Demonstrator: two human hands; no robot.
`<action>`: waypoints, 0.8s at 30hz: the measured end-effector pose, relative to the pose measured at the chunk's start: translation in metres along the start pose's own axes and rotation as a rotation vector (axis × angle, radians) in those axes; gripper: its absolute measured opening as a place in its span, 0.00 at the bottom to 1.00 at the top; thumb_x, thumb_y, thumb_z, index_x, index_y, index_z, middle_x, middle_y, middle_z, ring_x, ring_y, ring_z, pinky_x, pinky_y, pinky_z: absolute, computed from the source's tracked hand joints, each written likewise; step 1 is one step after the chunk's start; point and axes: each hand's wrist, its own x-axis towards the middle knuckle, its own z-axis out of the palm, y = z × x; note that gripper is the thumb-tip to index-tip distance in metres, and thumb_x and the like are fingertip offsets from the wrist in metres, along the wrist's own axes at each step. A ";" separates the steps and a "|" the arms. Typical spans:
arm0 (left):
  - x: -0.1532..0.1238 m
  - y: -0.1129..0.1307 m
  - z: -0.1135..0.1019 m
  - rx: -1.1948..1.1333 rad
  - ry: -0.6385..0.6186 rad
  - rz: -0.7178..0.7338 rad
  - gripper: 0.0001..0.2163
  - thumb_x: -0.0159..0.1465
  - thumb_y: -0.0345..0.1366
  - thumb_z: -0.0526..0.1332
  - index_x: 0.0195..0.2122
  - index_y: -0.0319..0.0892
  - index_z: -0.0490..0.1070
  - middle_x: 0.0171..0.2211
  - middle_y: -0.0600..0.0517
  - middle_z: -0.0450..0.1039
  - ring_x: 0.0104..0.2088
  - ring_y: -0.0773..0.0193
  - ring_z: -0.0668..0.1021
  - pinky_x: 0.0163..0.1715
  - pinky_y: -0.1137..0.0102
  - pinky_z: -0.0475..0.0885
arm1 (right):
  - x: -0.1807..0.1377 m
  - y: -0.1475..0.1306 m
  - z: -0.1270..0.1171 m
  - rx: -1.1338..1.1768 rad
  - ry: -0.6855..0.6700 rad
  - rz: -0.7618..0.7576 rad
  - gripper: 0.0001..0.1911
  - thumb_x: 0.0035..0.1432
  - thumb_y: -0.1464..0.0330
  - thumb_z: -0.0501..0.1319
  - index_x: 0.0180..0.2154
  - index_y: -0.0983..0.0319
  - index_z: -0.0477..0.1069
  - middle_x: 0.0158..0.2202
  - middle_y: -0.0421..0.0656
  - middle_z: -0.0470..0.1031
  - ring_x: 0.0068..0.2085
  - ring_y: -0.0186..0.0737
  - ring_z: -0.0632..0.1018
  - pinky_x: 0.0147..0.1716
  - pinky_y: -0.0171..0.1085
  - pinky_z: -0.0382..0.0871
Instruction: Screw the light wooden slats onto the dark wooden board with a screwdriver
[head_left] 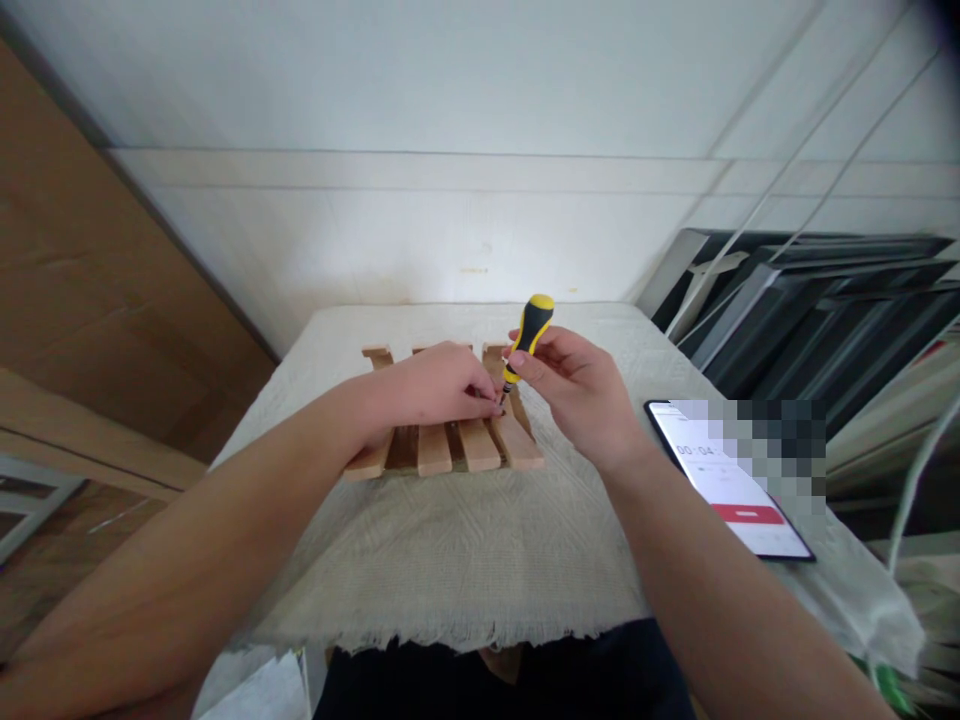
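Note:
A small slatted wooden rack (pixel 457 445) lies on a cloth-covered table (pixel 465 560). My right hand (pixel 581 395) grips a yellow and black screwdriver (pixel 529 335), held nearly upright with its tip down on a slat. My left hand (pixel 431 385) rests on top of the rack, fingers pinched together right at the screwdriver's tip. Whatever the fingers pinch is too small to make out.
A phone (pixel 731 485) with a lit timer screen lies on the cloth at the right. Dark framed panels (pixel 810 310) lean against the wall at the far right. A brown board (pixel 90 290) stands at the left. The cloth's frayed edge hangs over the near table edge.

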 end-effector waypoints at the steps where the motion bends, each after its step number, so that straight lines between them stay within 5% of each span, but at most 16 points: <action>1: 0.000 -0.001 -0.001 -0.005 -0.001 -0.013 0.11 0.61 0.39 0.58 0.30 0.41 0.78 0.22 0.55 0.73 0.22 0.71 0.68 0.25 0.73 0.56 | 0.000 0.000 0.000 -0.006 0.002 -0.002 0.10 0.56 0.59 0.64 0.34 0.58 0.71 0.31 0.39 0.74 0.33 0.35 0.74 0.34 0.37 0.68; 10: -0.003 0.008 -0.002 0.054 0.033 -0.028 0.10 0.61 0.38 0.58 0.30 0.39 0.76 0.23 0.54 0.73 0.22 0.70 0.68 0.25 0.72 0.56 | 0.001 0.001 -0.001 -0.171 0.106 0.008 0.16 0.51 0.56 0.66 0.33 0.59 0.66 0.28 0.38 0.71 0.31 0.36 0.73 0.32 0.38 0.67; 18: -0.002 0.021 -0.005 -0.077 0.440 -0.112 0.08 0.56 0.38 0.64 0.30 0.37 0.75 0.24 0.54 0.74 0.24 0.70 0.71 0.26 0.74 0.59 | 0.000 -0.001 0.000 -0.146 0.047 -0.021 0.14 0.52 0.56 0.66 0.36 0.58 0.72 0.33 0.41 0.75 0.35 0.39 0.76 0.36 0.41 0.70; 24: -0.004 0.023 -0.007 -0.158 0.347 -0.062 0.09 0.60 0.38 0.61 0.27 0.38 0.74 0.20 0.56 0.70 0.21 0.72 0.69 0.24 0.74 0.59 | -0.002 -0.010 -0.004 -0.047 0.030 -0.010 0.13 0.56 0.57 0.62 0.36 0.59 0.76 0.40 0.43 0.78 0.43 0.42 0.77 0.45 0.44 0.70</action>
